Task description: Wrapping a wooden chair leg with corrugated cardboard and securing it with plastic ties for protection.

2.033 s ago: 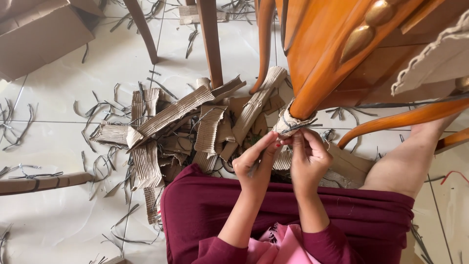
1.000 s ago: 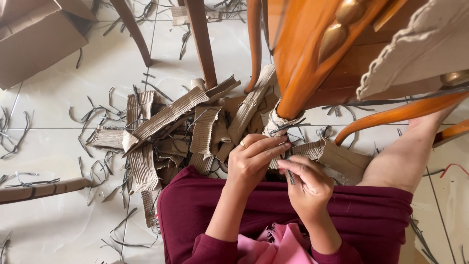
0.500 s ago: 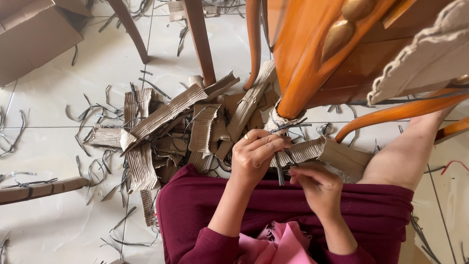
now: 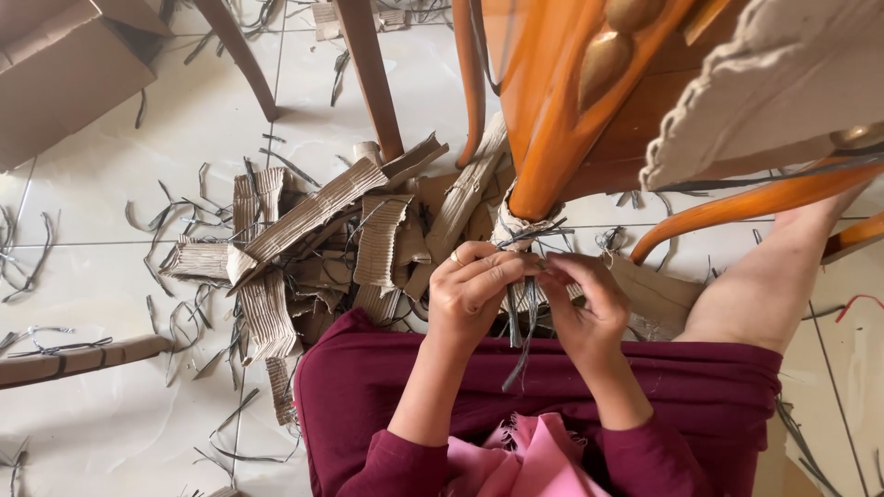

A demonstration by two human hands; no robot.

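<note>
Nearest the camera: pink cloth (image 4: pixel 529 456) bunched in the lap, over a maroon garment (image 4: pixel 700 396) covering the legs; both forearms in maroon sleeves. Left hand (image 4: pixel 474 293) closed, fingers curled tight, pinching dark plastic strap strips (image 4: pixel 520 336) at the thumb and forefinger; ring visible on one finger. Right hand (image 4: pixel 585 308) also closed, fingertips meeting the left hand's at the same strips, approx. touching. Strips hang down btwn the two hands toward the lap, loose ends free. Just beyond the hands: chair leg (image 4: pixel 543 179), orange varnished wood, its lower end wrapped in corrugated cardboard wrapping (image 4: pixel 511 225), w/ dark strap around it; hands sit directly below that wrapped end. Whether the strips in hand are attached to the wrap: cannot tell. Right of hands: bare lower leg (image 4: pixel 764 276) stretched out on the floor, flat cardboard sheet (image 4: pixel 658 294) under it. Left of hands: heap of torn corrugated cardboard pieces (image 4: pixel 313 239) on the white tiled floor (image 4: pixel 120 147), dark strap offcuts (image 4: pixel 189 317) scattered around and among them. Far left edge: a long cardboard-wrapped piece (image 4: pixel 78 357) lying flat. Farther: two darker wooden legs (image 4: pixel 368 69) standing on the tiles, curved orange rail (image 4: pixel 750 202) at right, pale upholstered seat edge w/ braid trim (image 4: pixel 783 83) overhead. Top left corner: flattened cardboard box (image 4: pixel 64 69).
</note>
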